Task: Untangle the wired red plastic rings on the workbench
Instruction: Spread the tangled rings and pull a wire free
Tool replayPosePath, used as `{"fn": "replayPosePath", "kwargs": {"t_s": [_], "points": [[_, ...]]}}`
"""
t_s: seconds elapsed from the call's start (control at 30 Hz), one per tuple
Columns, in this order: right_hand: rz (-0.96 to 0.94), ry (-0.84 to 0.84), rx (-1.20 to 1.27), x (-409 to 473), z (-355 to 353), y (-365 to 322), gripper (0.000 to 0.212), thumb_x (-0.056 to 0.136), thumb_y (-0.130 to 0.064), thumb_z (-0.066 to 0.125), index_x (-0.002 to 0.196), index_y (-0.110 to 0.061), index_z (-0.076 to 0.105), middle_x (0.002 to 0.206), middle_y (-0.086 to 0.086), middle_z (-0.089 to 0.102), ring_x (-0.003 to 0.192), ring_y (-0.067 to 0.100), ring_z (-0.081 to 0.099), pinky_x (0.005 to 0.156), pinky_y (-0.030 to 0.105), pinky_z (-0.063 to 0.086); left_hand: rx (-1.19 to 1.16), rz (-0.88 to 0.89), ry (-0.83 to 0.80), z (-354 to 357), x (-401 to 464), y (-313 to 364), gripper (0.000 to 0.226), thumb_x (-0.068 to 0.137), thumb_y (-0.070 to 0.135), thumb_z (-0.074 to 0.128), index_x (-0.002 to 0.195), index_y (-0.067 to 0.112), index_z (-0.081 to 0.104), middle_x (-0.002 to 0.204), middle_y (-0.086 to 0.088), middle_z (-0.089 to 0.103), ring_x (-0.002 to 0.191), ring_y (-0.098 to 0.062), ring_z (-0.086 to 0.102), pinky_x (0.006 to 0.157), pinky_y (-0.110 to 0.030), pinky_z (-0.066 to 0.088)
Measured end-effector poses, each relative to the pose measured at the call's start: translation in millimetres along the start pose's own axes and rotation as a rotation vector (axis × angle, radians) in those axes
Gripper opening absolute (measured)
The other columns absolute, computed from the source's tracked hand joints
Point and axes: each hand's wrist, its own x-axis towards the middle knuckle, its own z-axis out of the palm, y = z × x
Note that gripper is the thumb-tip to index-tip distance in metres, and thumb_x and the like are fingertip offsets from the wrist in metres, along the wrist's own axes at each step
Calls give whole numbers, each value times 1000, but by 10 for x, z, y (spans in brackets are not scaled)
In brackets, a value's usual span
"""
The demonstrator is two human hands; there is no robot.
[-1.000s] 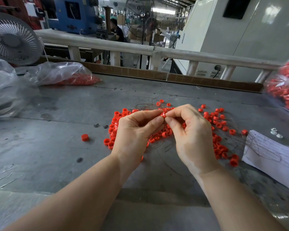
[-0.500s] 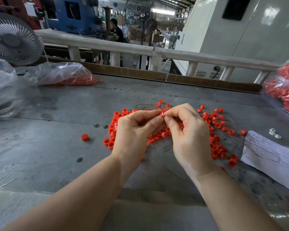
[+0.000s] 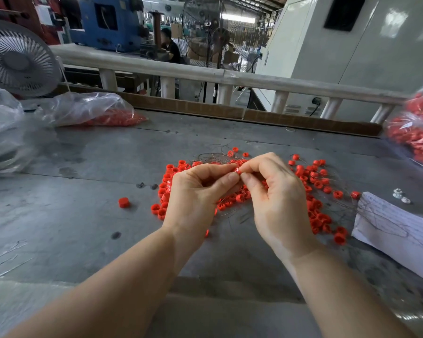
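While the pile of red rings (image 3: 313, 181) and thin wire lies spread on the grey workbench (image 3: 83, 215), both hands sit just above its middle. Left hand (image 3: 195, 193) & right hand (image 3: 276, 191) meet fingertip to fingertip, fingers curled, pinching one red ring (image 3: 237, 170) btwn them. Which wire runs to it is too fine to tell. A lone ring (image 3: 123, 202) lies apart, left of the pile; white paper (image 3: 396, 230) on the right.

A grey workbench (image 3: 83, 215) ends at a pale railing (image 3: 205, 74) along its far edge. Beyond stand a blue machine (image 3: 108, 20), a tall pedestal fan (image 3: 217, 32), a white cabinet (image 3: 352, 57), under daylight from the hall's far end.
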Motion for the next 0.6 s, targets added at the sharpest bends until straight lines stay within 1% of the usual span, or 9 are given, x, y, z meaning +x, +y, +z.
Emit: {"fn": "replayPosePath", "kwargs": {"t_s": [0.1,0.17,0.27,0.3,0.4,0.53,0.6], "points": [[51,2,35,0,12,12,7,83,0,59,79,-1,64,79,3,59,76,18,58,71,23,45,-49,-40,-15,-7,12,-6,15,76,1,65,86,9,73,81,-6,75,80,-14,72,68,-16,53],[72,4,41,1,10,27,7,83,-2,58,80,-2,64,80,3,60,77,19,58,73,25,46,-74,-65,-40,-12,19,-10,16,76,2,64,86,11,73,83,-6,75,82,-15,71,69,-16,53],[104,0,72,2,7,36,7,84,-4,57,82,-3,64,81,3,61,80,18,59,76,31,47,-96,-83,-64,-24,24,-13,17,78,-2,62,88,8,72,82,-5,75,79,-13,71,68,-15,53],[114,-6,77,1,7,36,7,84,-5,57,82,-3,65,82,3,61,81,18,59,76,32,48,-96,-84,-64,-27,28,-13,17,76,0,63,89,6,71,81,-6,75,79,-13,72,68,-15,53],[129,-19,87,5,7,37,6,84,-4,59,83,-4,65,82,2,60,81,17,59,76,33,49,-84,-83,-58,-33,39,-15,26,68,9,66,92,1,69,80,-7,74,77,-14,72,67,-16,54],[119,-36,101,5,-14,33,6,82,-7,59,84,-6,64,82,0,60,77,13,58,74,27,49,-86,-91,-49,-34,33,-21,24,67,11,66,89,3,71,81,-8,74,78,-15,71,66,-17,54],[90,-57,81,-3,-26,29,5,79,-6,63,84,-7,63,82,-1,60,75,11,57,73,23,48,-97,-106,-41,-40,31,-23,21,66,12,67,86,6,73,81,-9,74,77,-16,71,66,-18,54]]}}
